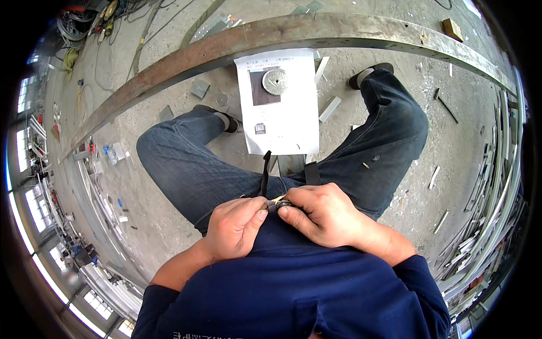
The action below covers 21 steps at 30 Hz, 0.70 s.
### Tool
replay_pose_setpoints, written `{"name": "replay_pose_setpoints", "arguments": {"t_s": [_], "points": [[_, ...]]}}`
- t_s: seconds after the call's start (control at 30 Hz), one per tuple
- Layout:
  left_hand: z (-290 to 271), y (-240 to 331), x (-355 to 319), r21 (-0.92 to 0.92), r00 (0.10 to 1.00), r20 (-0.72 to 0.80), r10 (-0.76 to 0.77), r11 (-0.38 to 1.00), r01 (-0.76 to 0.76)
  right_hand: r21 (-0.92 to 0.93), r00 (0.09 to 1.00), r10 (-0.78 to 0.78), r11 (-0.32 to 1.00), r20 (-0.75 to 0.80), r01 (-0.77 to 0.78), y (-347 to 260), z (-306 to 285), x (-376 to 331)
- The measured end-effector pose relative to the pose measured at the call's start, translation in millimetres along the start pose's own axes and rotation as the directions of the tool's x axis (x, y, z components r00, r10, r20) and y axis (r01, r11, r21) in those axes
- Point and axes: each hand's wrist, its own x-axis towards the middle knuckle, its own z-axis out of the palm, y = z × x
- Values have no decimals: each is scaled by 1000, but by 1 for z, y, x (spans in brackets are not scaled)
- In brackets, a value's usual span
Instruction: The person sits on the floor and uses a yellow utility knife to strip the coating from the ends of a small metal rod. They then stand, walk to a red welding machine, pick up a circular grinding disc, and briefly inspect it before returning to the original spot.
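A small dark object, perhaps a buckle or clip with a pale tan sliver sticking out of it, is being pinched between both hands just above the person's waist, against the dark blue shirt; it is too small to name more closely. The left hand is curling around it from the left with the thumb pressing at its side, and the right hand is closing over it from the right with thumb and forefinger gripping. Both hands are narrow and closed on it. Two black straps are rising from the object toward the lap.

The step in hand seems to be fine fiddling with this fastening; a further move would call for a steady pinch and small finger motions, since the piece is tiny and half hidden.

The person is sitting with jeans-clad legs spread over a concrete floor. A white sheet of paper is hanging from a long rusty steel beam, with a round grey metal disc resting on it. Metal offcuts are lying about the floor.
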Motion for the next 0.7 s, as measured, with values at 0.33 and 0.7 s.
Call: {"name": "replay_pose_setpoints", "arguments": {"t_s": [0.33,0.7], "points": [[5,0,-3,-60,998,-55,-19,998,16,28,999,-43,999,-12,43,3,-5,-6],[2,0,-7,-4,999,-32,2,1000,-2,236,978,108,970,-177,-64,11,-8,-9]]}}
